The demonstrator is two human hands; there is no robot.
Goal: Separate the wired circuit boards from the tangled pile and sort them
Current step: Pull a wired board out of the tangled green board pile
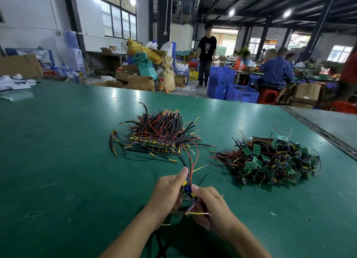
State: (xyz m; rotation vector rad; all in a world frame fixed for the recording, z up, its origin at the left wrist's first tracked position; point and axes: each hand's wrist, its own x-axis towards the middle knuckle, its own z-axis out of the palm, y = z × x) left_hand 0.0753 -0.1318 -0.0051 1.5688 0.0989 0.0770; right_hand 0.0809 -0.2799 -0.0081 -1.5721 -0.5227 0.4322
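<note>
One board (187,189), wires (190,161) forward — left hand (167,196), right hand (211,207)

A wired circuit board (188,189) with blue and yellow parts and trailing red and black wires is pinched between left hand (168,196) and right hand (210,207) at 6 o'clock. From it, a lined-up stack (160,139) lies at 12 o'clock and the tangled pile (270,161) of green boards at 2 o'clock.
</note>
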